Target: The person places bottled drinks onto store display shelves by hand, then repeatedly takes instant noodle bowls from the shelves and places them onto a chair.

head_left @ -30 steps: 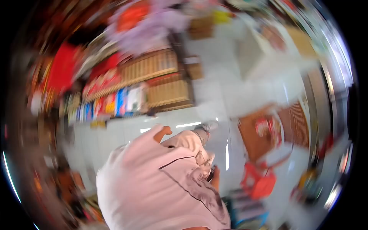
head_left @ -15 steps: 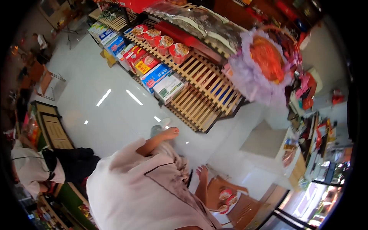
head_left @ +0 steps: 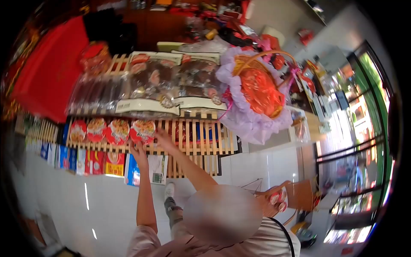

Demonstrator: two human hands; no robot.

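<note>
Several red-and-white instant noodle cups stand in a row on the slatted wooden shelf (head_left: 199, 135). My left hand (head_left: 138, 153) is at the near side of the rightmost noodle cup (head_left: 143, 129), its fingers against the rim. On the right side of that same cup is my right hand (head_left: 165, 139), its fingers curled at the edge. Both arms reach forward over the shelf's front. Next to this cup on the left sits another noodle cup (head_left: 117, 131). The undersides of my fingers are partly hidden.
Flat plastic-wrapped packs (head_left: 156, 81) lie on the upper tier. A basket with purple ruffles (head_left: 259, 92) stands at its right end. Boxed goods (head_left: 94, 162) line the lower tier. Behind me at right, an open cardboard carton (head_left: 299, 195) holds more noodle cups.
My view has turned to face the shelf squarely. Both hands, previously low and apart near my body and the carton, are now up at the rightmost noodle cup.
</note>
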